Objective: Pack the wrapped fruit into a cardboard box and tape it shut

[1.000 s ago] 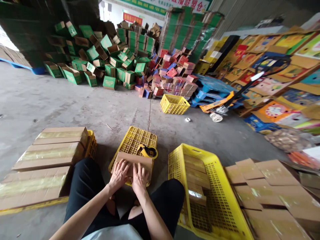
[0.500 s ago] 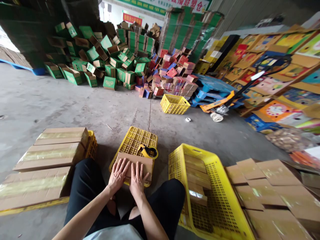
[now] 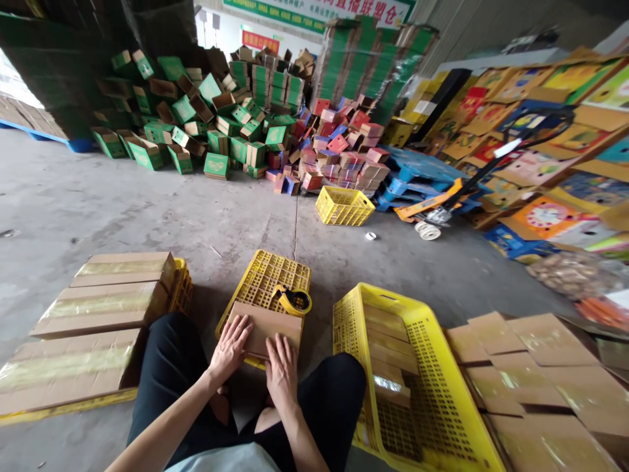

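Between my knees, a brown cardboard box point(image 3: 269, 322) lies on a yellow plastic crate point(image 3: 259, 271) that is turned bottom up. My left hand point(image 3: 232, 344) rests flat on the box's left end, fingers stretched out. My right hand point(image 3: 282, 368) lies on the box's near right part, its fingers spread a little; neither hand grips anything. Just beyond the box, on the crate's right side, sits a black and yellow tape dispenser point(image 3: 293, 300). The underside of the box is hidden.
Taped boxes point(image 3: 105, 298) rest on a yellow crate at my left. At my right stands a deep yellow crate point(image 3: 432, 341) holding several small boxes, beside more cartons point(image 3: 531, 373). Ahead are a small yellow crate point(image 3: 344, 206), a pallet jack point(image 3: 437, 210) and piled green boxes point(image 3: 216, 164).
My right hand has slid right and toward me along the box. My left hand has shifted slightly left, uncovering more of the box top between them.
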Demonstrator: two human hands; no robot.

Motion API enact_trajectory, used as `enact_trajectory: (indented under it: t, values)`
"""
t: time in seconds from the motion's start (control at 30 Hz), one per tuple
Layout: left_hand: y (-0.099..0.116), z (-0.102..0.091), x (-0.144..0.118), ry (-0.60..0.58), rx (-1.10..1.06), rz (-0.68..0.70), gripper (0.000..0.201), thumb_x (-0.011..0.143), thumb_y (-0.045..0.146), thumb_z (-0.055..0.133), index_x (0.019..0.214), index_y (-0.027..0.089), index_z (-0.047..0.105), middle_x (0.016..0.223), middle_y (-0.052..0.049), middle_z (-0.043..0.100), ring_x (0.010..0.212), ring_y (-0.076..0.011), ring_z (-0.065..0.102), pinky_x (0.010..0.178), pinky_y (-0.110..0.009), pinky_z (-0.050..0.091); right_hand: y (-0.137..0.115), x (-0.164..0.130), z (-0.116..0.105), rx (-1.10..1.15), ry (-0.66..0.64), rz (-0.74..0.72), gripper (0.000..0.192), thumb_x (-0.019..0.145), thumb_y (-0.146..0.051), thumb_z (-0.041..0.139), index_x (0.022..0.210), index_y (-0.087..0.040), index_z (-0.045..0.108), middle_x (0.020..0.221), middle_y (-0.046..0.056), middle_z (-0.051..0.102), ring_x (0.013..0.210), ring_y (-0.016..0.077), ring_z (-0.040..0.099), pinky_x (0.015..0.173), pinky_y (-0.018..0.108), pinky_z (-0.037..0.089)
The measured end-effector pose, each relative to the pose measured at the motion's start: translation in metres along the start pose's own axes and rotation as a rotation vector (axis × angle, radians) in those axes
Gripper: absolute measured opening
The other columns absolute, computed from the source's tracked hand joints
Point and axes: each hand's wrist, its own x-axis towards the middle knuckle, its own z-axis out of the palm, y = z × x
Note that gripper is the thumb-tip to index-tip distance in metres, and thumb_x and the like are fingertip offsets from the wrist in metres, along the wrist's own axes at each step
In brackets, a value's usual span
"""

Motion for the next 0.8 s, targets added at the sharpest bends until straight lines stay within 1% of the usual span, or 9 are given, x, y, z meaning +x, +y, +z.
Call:
enact_trajectory:
  t: [0.1,0.2,0.27,0.3,0.4,0.5,0.6,0.7,0.8]
  values:
    - [-0.005,-0.004,-0.008,0.008,-0.053,0.03,0.088,0.083,0.012,0.059,0.167,0.024,0.036,0.174,-0.012,0.039,0.162,-0.0342,0.034,0.127,-0.055,0.037,0.01,-0.011,0.005,-0.039,0.036,0.108,0.054,0.109,-0.029,0.045,0.163,-0.029,0.048,0.169,0.01,0.048,0.157,0.0349,0.042,0.122,0.056,0.042]
    - [-0.006,-0.006,-0.017,0.054,-0.104,0.005,0.084,0.094,0.024,0.06,0.171,0.023,0.026,0.174,-0.016,0.037,0.162,-0.0369,0.033,0.125,-0.056,0.039,0.026,-0.021,0.016,-0.037,0.058,0.184,0.057,0.112,-0.042,0.037,0.165,-0.023,0.044,0.171,0.017,0.042,0.155,0.0392,0.044,0.114,0.057,0.05]
    - [-0.007,-0.005,-0.019,0.126,-0.132,-0.07,0.084,0.101,0.035,0.058,0.173,0.02,0.018,0.175,-0.02,0.032,0.162,-0.0395,0.03,0.124,-0.058,0.042,0.038,-0.022,0.024,0.004,0.101,0.21,0.067,0.112,-0.052,0.035,0.167,-0.014,0.039,0.169,0.025,0.041,0.153,0.0407,0.047,0.111,0.054,0.053]
    - [-0.007,-0.003,-0.019,0.165,-0.142,-0.115,0.084,0.104,0.039,0.056,0.174,0.019,0.013,0.176,-0.022,0.029,0.163,-0.0404,0.029,0.123,-0.059,0.043,0.044,-0.02,0.027,0.032,0.123,0.218,0.074,0.111,-0.056,0.034,0.169,-0.009,0.033,0.167,0.028,0.042,0.151,0.0406,0.049,0.111,0.052,0.054]
    - [-0.011,0.007,-0.013,0.228,-0.163,-0.209,0.086,0.108,0.046,0.048,0.174,0.018,0.002,0.176,-0.024,0.025,0.162,-0.0417,0.03,0.12,-0.062,0.046,0.056,-0.005,0.036,0.09,0.174,0.251,0.091,0.109,-0.067,0.03,0.17,-0.001,0.019,0.164,0.033,0.044,0.149,0.041,0.052,0.114,0.052,0.052]
    - [-0.015,0.02,-0.004,0.227,-0.162,-0.237,0.085,0.109,0.052,0.043,0.173,0.017,-0.001,0.174,-0.027,0.028,0.159,-0.0417,0.037,0.117,-0.061,0.049,0.057,0.014,0.041,0.123,0.168,0.269,0.096,0.107,-0.07,0.028,0.17,0.001,0.017,0.164,0.033,0.045,0.146,0.0392,0.055,0.115,0.049,0.052]
    - [-0.014,0.03,0.001,0.225,-0.133,-0.245,0.092,0.106,0.06,0.044,0.172,0.01,0.003,0.171,-0.031,0.031,0.156,-0.044,0.04,0.117,-0.061,0.048,0.051,0.024,0.04,0.118,0.159,0.268,0.096,0.107,-0.071,0.029,0.169,0.002,0.021,0.163,0.034,0.045,0.145,0.0391,0.057,0.115,0.048,0.052]
    - [-0.012,0.034,0.001,0.216,-0.098,-0.224,0.101,0.102,0.068,0.047,0.17,0.004,0.007,0.168,-0.036,0.033,0.153,-0.0482,0.043,0.114,-0.063,0.049,0.049,0.026,0.033,0.084,0.147,0.246,0.094,0.107,-0.069,0.032,0.169,0.001,0.024,0.161,0.033,0.048,0.141,0.0381,0.061,0.113,0.046,0.053]
    - [-0.013,0.034,0.001,0.195,-0.1,-0.214,0.106,0.099,0.07,0.051,0.171,0.005,0.007,0.167,-0.037,0.033,0.148,-0.0504,0.047,0.111,-0.064,0.049,0.053,0.027,0.023,0.051,0.115,0.216,0.091,0.108,-0.067,0.034,0.168,0.0,0.027,0.159,0.032,0.052,0.136,0.0361,0.065,0.11,0.043,0.055]
